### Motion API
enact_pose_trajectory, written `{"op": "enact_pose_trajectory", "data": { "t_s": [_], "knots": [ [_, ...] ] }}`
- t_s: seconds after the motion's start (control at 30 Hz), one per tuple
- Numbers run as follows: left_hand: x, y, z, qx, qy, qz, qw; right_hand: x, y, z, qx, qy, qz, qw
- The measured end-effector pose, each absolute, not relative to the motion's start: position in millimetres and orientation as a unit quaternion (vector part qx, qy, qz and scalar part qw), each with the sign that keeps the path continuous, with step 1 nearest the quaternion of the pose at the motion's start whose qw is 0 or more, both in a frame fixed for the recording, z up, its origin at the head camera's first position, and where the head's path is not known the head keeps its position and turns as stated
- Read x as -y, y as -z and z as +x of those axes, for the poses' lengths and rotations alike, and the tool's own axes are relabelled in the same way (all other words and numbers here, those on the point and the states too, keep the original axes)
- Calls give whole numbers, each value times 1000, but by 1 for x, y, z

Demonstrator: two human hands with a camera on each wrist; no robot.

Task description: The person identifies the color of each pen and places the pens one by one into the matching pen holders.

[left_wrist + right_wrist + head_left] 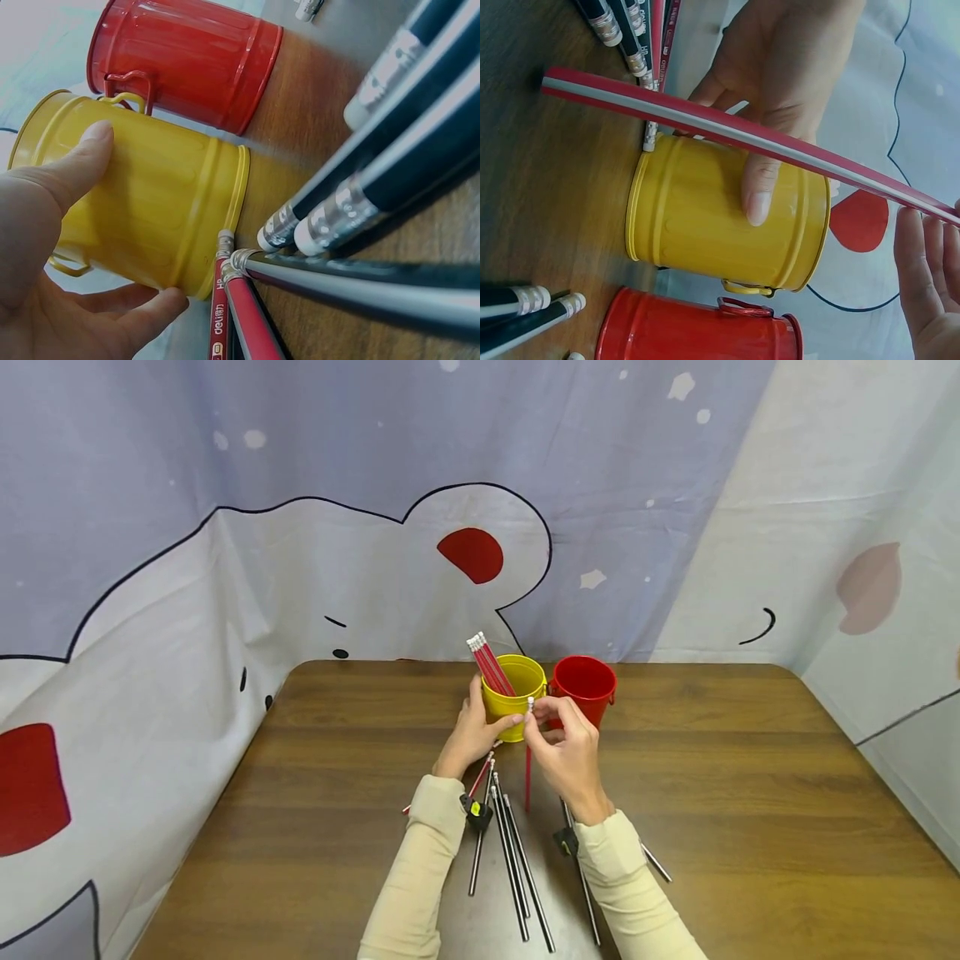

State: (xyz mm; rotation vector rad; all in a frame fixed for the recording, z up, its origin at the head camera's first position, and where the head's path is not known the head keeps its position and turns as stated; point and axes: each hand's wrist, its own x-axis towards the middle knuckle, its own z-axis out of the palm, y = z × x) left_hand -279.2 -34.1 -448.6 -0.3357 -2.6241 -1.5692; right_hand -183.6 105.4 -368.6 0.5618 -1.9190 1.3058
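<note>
My left hand [467, 733] holds the yellow bucket [157, 195] by its side, with the thumb along the near wall and the other fingers round the far side. Inside that bucket lean several red pencils [491, 667], eraser ends up. Just in front of it, my right hand [567, 747] pinches one red pencil with a silver stripe [705, 124] near its white eraser. This pencil hangs down outside the bucket, its lower end toward the table. A red bucket [187, 64] stands to the right of the yellow one, partly behind my right hand.
Several black pencils with silver stripes [517, 860] lie spread on the wooden table [360, 760], below and between the forearms. A few red pencils [247, 315] lie by the yellow bucket's base. Behind the table hangs a printed cloth [337, 560].
</note>
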Motion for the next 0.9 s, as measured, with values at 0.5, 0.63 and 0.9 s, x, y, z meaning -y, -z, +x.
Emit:
{"op": "enact_pose_trajectory", "data": {
  "t_s": [0.5, 0.63, 0.9],
  "knots": [
    [35, 449, -280, 857, 503, -110, 40, -106, 354, -194, 727, -503, 233, 406],
    [35, 449, -281, 858, 502, -103, 37, -105, 343, -199, 723, -499, 238, 415],
    [35, 451, -281, 859, 499, -107, 32, -103, 324, -209, 713, -498, 235, 435]
  ]
}}
